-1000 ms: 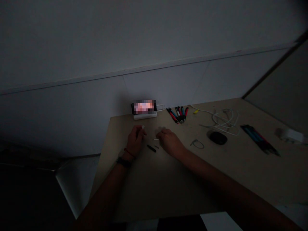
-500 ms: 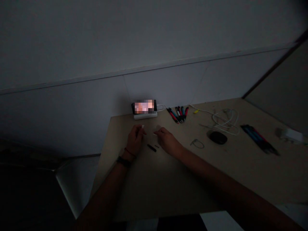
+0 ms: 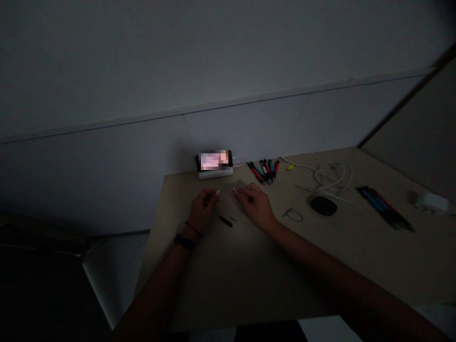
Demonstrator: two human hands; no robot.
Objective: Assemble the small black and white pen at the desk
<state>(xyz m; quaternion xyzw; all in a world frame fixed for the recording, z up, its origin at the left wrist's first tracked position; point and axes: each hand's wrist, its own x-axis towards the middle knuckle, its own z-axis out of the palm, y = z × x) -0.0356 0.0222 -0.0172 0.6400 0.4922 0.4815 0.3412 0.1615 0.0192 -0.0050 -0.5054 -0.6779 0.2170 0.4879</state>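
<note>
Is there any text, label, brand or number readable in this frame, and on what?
No text can be read.
Phone screen: lit but blurred.
Pens by the wall, dark pens at right: too small and dark.
White bit in the left hand, second white bit in the right hand: no marks visible.

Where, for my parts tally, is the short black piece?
In the head view the short black piece lies on the table between the left hand and the right hand, a tinier dark bit just right of it.
</note>
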